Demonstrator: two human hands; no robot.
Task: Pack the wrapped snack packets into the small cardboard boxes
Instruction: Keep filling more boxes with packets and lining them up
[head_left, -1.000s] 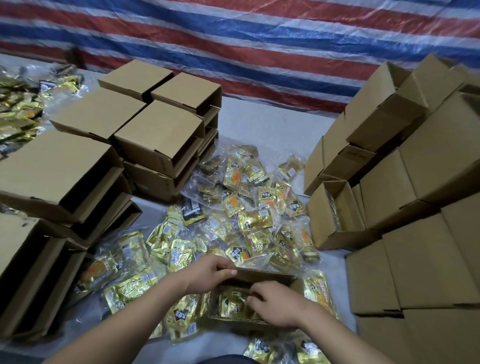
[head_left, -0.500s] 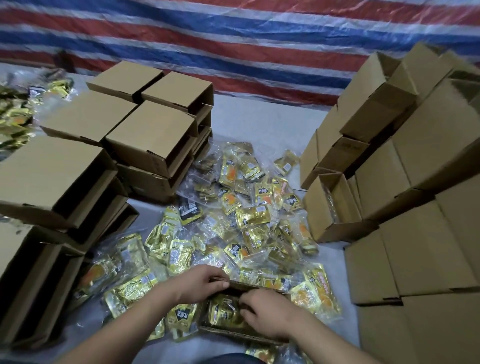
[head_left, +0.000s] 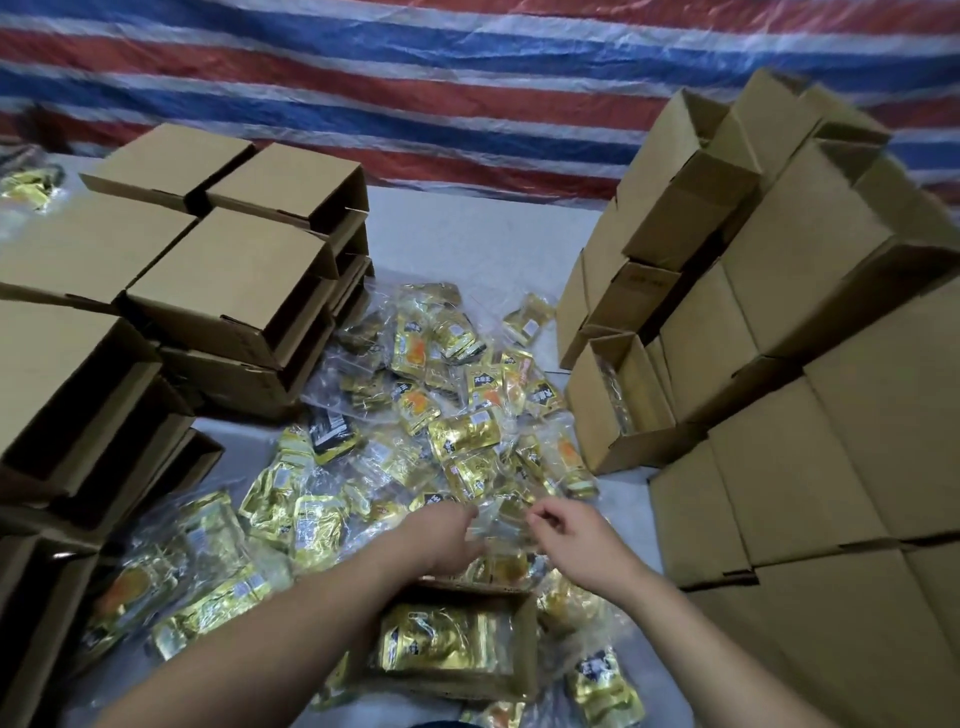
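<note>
Now that both hands have left the open box (head_left: 524, 649), the left hand (head_left: 441, 540) and right hand (head_left: 576, 540), fingers loosely curled, reach into the packet pile (head_left: 457, 431) for the next packet, whether pinching any I cannot tell.

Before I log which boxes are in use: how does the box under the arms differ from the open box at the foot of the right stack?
The near box lies flat with its opening up; the right box stands taller, its opening narrow. The near box shows gold packets filling its floor; the right box shows only a glimpse of wrapping inside. The near box sits among loose packets; the right box leans on stacked boxes. Both are plain brown cardboard.
</note>
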